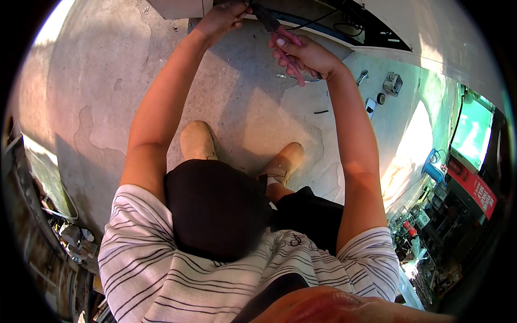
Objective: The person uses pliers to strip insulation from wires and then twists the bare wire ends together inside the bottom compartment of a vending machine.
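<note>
At the top of the head view, my right hand (312, 56) is wrapped round the pink handles of a pair of pliers (265, 18). The dark jaws point up and to the left, toward my left hand (222, 22). That hand is closed, its fingertips pinched beside the jaws; whatever they hold is too small to make out. Both hands are in front of a low opening (371, 32) in a large white casing (425, 32), where dark cables show. Below my right hand, a thin pale tool or strip (309, 81) is partly hidden.
On the concrete floor (242, 91) to the right are a wrench (362, 77), a square metal part (393, 83), a small black roll (381, 98) and a phone-like white object (370, 106). A blue device (432, 167) and piled parts (420, 226) lie farther right. Clutter (75, 239) lines the left.
</note>
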Demonstrator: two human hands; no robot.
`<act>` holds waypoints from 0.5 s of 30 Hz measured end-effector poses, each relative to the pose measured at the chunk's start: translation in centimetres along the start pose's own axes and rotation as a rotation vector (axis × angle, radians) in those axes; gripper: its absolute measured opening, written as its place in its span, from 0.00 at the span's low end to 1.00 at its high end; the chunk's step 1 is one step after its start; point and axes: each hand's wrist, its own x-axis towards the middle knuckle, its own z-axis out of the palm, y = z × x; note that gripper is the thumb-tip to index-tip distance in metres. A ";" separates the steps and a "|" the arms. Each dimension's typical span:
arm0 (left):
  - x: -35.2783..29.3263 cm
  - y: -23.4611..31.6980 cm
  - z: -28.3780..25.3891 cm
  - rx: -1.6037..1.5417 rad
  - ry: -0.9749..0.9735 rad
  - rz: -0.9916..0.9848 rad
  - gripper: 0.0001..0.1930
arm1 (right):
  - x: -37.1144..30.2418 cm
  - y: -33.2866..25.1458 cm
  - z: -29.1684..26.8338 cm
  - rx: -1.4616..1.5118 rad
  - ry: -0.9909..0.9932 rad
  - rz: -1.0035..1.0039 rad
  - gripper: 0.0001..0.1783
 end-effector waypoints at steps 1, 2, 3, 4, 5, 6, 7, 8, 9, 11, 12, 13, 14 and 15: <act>-0.2 0.3 0.7 -0.025 0.009 0.005 0.12 | -0.1 0.2 -0.1 0.043 -0.018 0.000 0.16; -0.4 0.5 1.2 -0.049 0.018 0.010 0.11 | -0.1 0.4 -0.1 0.086 -0.036 -0.001 0.16; -0.3 0.4 1.3 -0.024 0.007 0.049 0.11 | -0.2 0.5 -0.2 0.129 -0.054 -0.001 0.16; -0.3 0.3 1.2 0.003 0.000 0.088 0.11 | -0.2 0.4 0.0 0.162 -0.070 -0.008 0.16; -0.3 0.2 1.0 0.029 -0.005 0.129 0.11 | -0.1 0.4 0.2 0.196 -0.087 -0.015 0.16; -0.2 0.1 0.9 0.068 0.002 0.159 0.11 | 0.0 0.3 0.4 0.229 -0.104 -0.023 0.16; -0.4 0.1 1.5 0.110 0.018 0.181 0.11 | -0.2 0.1 0.7 0.227 -0.141 -0.016 0.16; -0.8 0.6 2.3 0.171 0.051 0.192 0.12 | -0.3 -0.4 1.3 0.224 -0.181 -0.010 0.16; -1.1 1.0 3.2 0.232 0.087 0.198 0.12 | -0.3 -1.0 1.6 0.222 -0.220 -0.005 0.16; -1.8 2.1 4.1 0.307 0.144 0.201 0.13 | 0.2 -1.8 1.8 0.203 -0.198 -0.099 0.17; -1.6 2.5 4.2 0.315 0.151 0.196 0.13 | 0.3 -1.9 1.9 0.192 -0.186 -0.146 0.17; -1.8 3.2 4.0 0.320 0.168 0.197 0.13 | 0.2 -1.8 1.8 0.145 -0.121 -0.136 0.18; -1.9 3.5 4.1 0.316 0.173 0.192 0.13 | -0.3 -1.4 1.1 0.096 -0.048 -0.130 0.18; -2.0 4.0 4.0 0.313 0.173 0.196 0.14 | -0.8 -1.0 0.2 0.047 0.025 -0.124 0.18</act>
